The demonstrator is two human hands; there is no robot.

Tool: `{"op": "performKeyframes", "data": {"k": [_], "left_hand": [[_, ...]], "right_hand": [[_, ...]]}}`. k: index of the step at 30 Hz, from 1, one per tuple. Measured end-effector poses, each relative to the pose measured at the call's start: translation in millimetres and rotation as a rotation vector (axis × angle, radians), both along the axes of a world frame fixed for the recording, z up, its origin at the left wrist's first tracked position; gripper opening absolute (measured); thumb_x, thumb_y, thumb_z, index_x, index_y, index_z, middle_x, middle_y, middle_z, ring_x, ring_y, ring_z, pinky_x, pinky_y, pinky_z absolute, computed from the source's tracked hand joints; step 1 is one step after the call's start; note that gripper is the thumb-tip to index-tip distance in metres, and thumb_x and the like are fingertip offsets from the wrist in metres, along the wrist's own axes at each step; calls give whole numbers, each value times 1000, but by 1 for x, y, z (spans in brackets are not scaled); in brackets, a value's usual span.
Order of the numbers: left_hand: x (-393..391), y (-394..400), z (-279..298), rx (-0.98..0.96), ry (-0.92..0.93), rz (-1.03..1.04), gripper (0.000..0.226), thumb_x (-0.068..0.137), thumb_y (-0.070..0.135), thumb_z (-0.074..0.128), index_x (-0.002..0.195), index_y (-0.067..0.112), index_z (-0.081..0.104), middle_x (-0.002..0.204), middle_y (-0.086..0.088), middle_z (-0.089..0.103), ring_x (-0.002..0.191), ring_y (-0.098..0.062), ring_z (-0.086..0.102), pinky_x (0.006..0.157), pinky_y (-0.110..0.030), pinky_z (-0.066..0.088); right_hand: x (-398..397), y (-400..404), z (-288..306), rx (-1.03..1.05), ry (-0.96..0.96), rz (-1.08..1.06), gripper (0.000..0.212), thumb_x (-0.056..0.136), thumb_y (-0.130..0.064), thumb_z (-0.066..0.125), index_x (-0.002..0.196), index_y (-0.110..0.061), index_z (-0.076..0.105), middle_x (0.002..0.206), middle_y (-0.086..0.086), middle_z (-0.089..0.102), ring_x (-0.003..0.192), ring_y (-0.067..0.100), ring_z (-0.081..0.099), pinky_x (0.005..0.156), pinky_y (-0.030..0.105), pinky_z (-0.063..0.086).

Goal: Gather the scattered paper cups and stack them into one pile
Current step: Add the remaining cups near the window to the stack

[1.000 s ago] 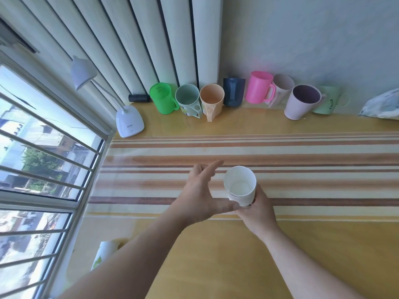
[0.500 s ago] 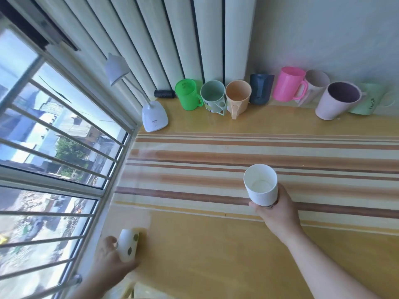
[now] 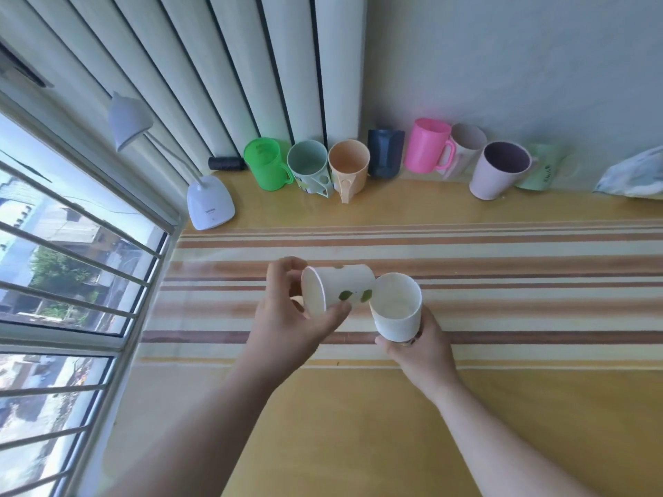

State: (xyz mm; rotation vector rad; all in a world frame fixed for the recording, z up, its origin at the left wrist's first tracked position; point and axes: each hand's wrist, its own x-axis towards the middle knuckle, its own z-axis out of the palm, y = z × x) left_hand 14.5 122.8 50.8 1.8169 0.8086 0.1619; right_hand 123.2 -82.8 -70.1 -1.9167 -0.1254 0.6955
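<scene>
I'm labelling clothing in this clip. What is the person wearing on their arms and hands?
Nothing that shows: the left hand and the right hand are bare, with no gloves, rings, watch or bracelets visible. Both forearms are uncovered to the frame's lower edge; no sleeves appear.

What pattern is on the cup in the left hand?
White with green leaf prints, head view.
</scene>
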Motion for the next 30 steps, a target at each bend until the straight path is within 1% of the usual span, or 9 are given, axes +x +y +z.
{"op": "performKeyframes", "data": {"k": [4, 7, 10, 12, 14, 18, 23, 26, 30], "left_hand": [[21, -9, 26, 26, -144, -69, 69, 67, 56, 92, 121, 39, 53, 118, 12, 74, 105, -11, 69, 90, -31, 56], [29, -15, 30, 150, -99, -184, 71, 66, 51, 92, 126, 43, 54, 117, 24, 69, 104, -8, 66, 89, -20, 54], [37, -23, 18, 328, -41, -301, 78, 69, 44, 96, 137, 36, 59, 121, 35, 57, 112, -3, 57, 95, -9, 42], [42, -27, 7, 392, -22, -358, 79, 71, 39, 98, 140, 30, 61, 125, 30, 57, 121, -6, 52, 98, -1, 32], [45, -32, -5, 421, -10, -399, 81, 70, 40, 98, 142, 28, 62, 133, 18, 60, 127, -12, 50, 99, -5, 30], [44, -36, -23, 362, 25, -404, 95, 65, 45, 102, 148, 32, 59, 140, 11, 55, 131, -18, 49, 106, -26, 39], [39, -40, -34, 175, 90, -358, 95, 69, 42, 102, 147, 39, 47, 133, 22, 60, 118, 0, 60, 99, -24, 52], [41, -45, -39, 113, 132, -353, 82, 77, 41, 97, 144, 40, 51, 136, 26, 59, 119, 0, 61, 103, -32, 56], [53, -49, -47, 49, 148, -316, 83, 79, 39, 96, 148, 43, 51, 133, 27, 62, 123, -3, 61, 105, -35, 56]], "right_hand": [[1, -2, 3, 14, 0, 3, 56, 75, -15, 96, 108, -47, 65, 107, -31, 73, 98, -4, 70, 75, 17, 55], [0, -3, 2, 23, -2, 0, 57, 73, -15, 97, 109, -46, 66, 107, -27, 75, 98, -2, 71, 73, 17, 56], [0, -3, 0, 29, -13, -8, 58, 71, -13, 97, 110, -46, 68, 107, -24, 76, 98, 0, 72, 74, 14, 55], [0, -3, -1, 31, -14, -3, 58, 71, -13, 97, 112, -44, 69, 107, -21, 77, 98, 2, 73, 75, 18, 57], [0, -4, -2, 26, -6, -1, 58, 71, -12, 94, 113, -43, 69, 107, -19, 78, 97, 4, 74, 77, 22, 58], [1, -7, -4, 10, 14, 7, 57, 73, -11, 89, 113, -46, 68, 107, -20, 77, 98, 5, 73, 78, 27, 58], [3, -10, -5, -9, 28, 12, 55, 75, -16, 89, 115, -46, 67, 108, -24, 76, 100, 1, 71, 80, 25, 57], [5, -10, -6, -7, 49, 0, 54, 71, -18, 88, 114, -45, 67, 106, -22, 77, 100, 7, 72, 81, 29, 59], [15, 2, 4, 13, -13, -7, 45, 68, -36, 79, 108, -51, 66, 103, -28, 74, 97, 8, 73, 77, 34, 61]]}}
